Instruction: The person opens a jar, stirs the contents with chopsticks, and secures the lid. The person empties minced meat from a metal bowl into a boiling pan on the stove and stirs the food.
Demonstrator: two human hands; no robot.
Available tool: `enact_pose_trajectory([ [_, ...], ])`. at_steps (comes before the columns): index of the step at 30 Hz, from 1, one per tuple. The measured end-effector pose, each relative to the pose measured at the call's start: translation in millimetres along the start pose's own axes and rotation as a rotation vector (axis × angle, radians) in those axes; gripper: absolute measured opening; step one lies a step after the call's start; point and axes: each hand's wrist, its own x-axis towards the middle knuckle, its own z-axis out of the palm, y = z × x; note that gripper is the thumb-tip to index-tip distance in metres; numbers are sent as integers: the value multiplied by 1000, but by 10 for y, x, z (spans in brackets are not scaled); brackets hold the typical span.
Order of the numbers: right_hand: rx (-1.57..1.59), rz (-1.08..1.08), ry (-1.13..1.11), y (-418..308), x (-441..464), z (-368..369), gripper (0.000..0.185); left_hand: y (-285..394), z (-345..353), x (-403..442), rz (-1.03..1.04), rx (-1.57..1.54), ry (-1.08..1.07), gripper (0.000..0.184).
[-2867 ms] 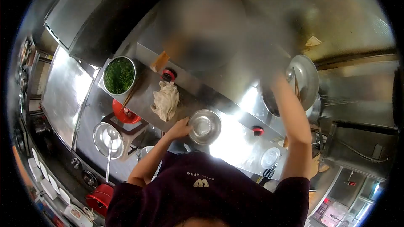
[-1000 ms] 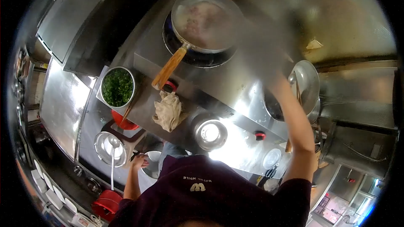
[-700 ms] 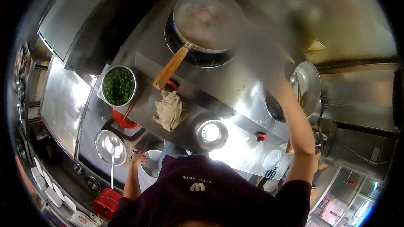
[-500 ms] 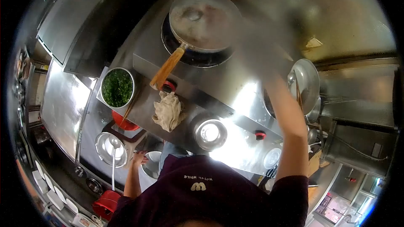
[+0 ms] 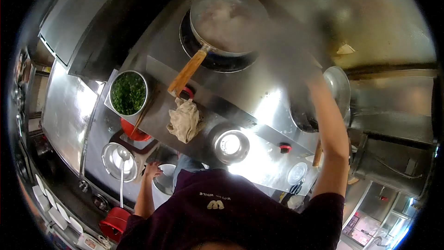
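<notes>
My left hand (image 5: 152, 170) is low on the left, beside the rim of a metal pot (image 5: 165, 179). Its fingers look loosely stretched out, and I see nothing held in them. My right arm reaches forward over the stove. A grey blur covers most of my right hand (image 5: 314, 75), so its fingers and anything in them are hidden. Left of that blur, a pan (image 5: 222, 23) with a wooden handle (image 5: 188, 71) stands on the burner, with steaming liquid and pale pieces inside. A second pan (image 5: 303, 115) lies partly behind my right forearm.
A container of chopped greens (image 5: 128, 93) stands at left, with chopsticks (image 5: 144, 111) beside it. On the front ledge are a crumpled cloth (image 5: 184, 121) and a metal bowl (image 5: 231, 147). A ladle (image 5: 123, 166) rests in another bowl (image 5: 111, 157). Scissors (image 5: 297, 187) lie at right.
My right forearm has swung to the right. A round grey shape seen in the steaming pan before is gone from view. My left hand stays by the metal pot.
</notes>
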Motion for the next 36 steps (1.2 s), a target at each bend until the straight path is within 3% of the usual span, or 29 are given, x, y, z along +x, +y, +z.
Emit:
enact_pose_trajectory([
  [1,-56,35,-124,-16,-106,-89,15,-57,-63,11,19,-58,-93,31],
  [5,34,-119,127,-267,-351,-266,14,-66,55,-25,-26,137,75,30],
  [8,62,-67,125,-436,-84,-109,17,-125,-70,52,11,22,-71,30],
  [10,109,-11,60,-334,116,177,19,-135,-26,130,51,72,-40,34],
  [13,141,-48,143,-80,59,162,22,-154,-40,74,113,29,-36,36],
  [16,-89,128,-201,-177,-267,-152,23,-91,64,-7,31,80,34,34],
  [18,58,25,-91,-284,-269,-165,23,-95,67,-38,-58,121,12,33],
  [22,135,-38,161,-351,51,211,24,-41,101,91,7,183,-65,33],
  [25,14,18,92,-123,145,239,23,112,125,45,98,120,-68,34],
  [28,-158,58,264,-16,-166,-85,24,301,192,-222,101,120,-62,34],
  [31,-150,30,469,102,-545,37,27,217,159,-173,-10,122,-94,33],
  [34,-39,-31,430,102,-738,38,31,208,155,-160,-94,400,-127,32],
  [36,-154,-31,315,105,-861,12,30,240,139,-102,-137,394,-158,29],
])
